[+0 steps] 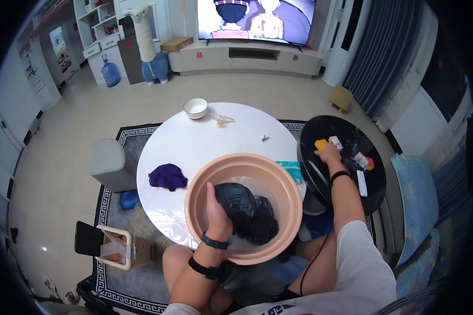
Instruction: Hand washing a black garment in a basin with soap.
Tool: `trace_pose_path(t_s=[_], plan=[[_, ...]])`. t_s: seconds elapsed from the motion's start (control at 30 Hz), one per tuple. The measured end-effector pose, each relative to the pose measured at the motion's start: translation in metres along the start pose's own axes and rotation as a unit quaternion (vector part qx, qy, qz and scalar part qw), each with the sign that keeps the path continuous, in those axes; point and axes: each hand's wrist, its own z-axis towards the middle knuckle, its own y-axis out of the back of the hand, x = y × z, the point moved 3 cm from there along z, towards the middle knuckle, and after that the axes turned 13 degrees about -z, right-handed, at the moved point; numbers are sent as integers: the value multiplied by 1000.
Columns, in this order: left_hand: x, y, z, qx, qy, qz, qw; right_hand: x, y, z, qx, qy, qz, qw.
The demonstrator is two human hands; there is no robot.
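Observation:
A peach plastic basin [197,169] sits before me at the near edge of a round white table [232,130], partly over my lap. Cloudy water and dark wet cloth [236,201] fill its middle. Inside the basin, my left hand [218,214] grips the cloth's left side, thumb pointing up and fingers hidden. My right hand [330,152] reaches onto a round black side table [351,134]. Its fingers are at a yellow block [321,144] and a pink-and-white packet [336,142]; whether they grip either is unclear.
A purple cloth [168,177] lies left of the basin, a teal packet [291,170] right of it. Farther back are a white bowl [196,108] and a crumpled clear wrapper [222,119]. A lidded bin [132,246] and grey stool [108,161] stand left. A white remote-like bar [362,183] lies right.

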Motion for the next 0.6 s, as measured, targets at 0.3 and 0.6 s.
trace_pose_path(t_s=[0.3, 0.6], plan=[[-17, 2, 7, 25, -1, 17, 1000, 7, 16, -22, -85, 21, -15, 996], [-16, -10, -2, 217, -14, 222, 950, 93, 76, -222, 141, 426, 419, 789]])
